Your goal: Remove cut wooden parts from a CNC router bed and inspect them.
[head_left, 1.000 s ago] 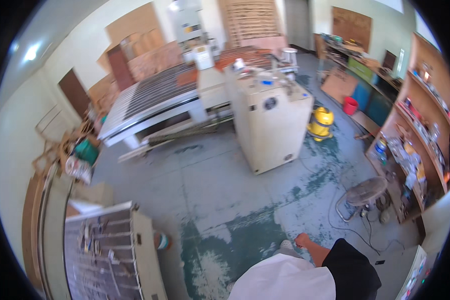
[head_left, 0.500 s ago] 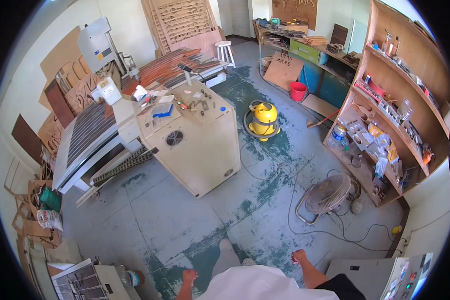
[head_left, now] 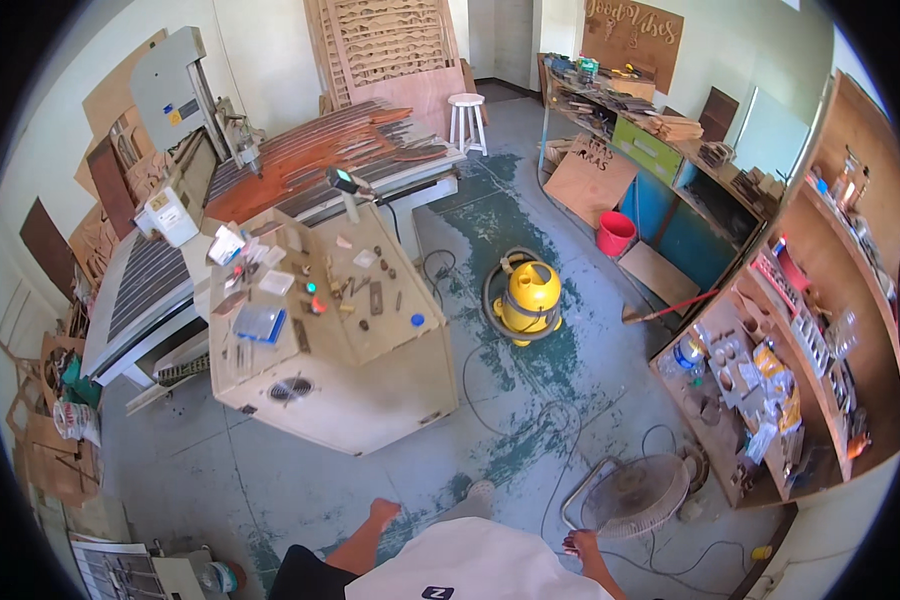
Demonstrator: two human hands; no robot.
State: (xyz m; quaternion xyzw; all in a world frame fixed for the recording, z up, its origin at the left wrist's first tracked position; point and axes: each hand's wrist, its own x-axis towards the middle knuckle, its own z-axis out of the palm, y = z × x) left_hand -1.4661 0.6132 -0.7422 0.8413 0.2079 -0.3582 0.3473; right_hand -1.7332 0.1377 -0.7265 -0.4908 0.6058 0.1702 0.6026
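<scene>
Low in the picture my left hand (head_left: 384, 512) hangs in the air, fingers loosely bent, with nothing seen in it. My right hand (head_left: 579, 543) is to the right of my white shirt (head_left: 470, 560), its fingers slightly apart and nothing visible in it. Beyond it stands a floor fan (head_left: 638, 495) on a tube frame; touching cannot be made out. Ahead on the left is a beige cabinet (head_left: 390, 400) topped with a blue-and-clear plastic box (head_left: 259, 323), small metal parts and a handheld control unit (head_left: 344, 181). Behind it lies a long slatted machine bed (head_left: 150, 280).
A yellow vacuum cleaner (head_left: 530, 297) stands in mid-floor, its hose around it. Loose cables (head_left: 510, 432) trail toward the fan. A red bucket (head_left: 615, 232) is by the blue workbench (head_left: 705, 225). Wooden shelves (head_left: 810, 400) line the right. A white stool (head_left: 466, 122) stands far back.
I have moved forward: the cabinet, vacuum and fan appear nearer. The grey control box at lower right has left the view. My left hand has swung forward; my right hand sits lower in the picture.
</scene>
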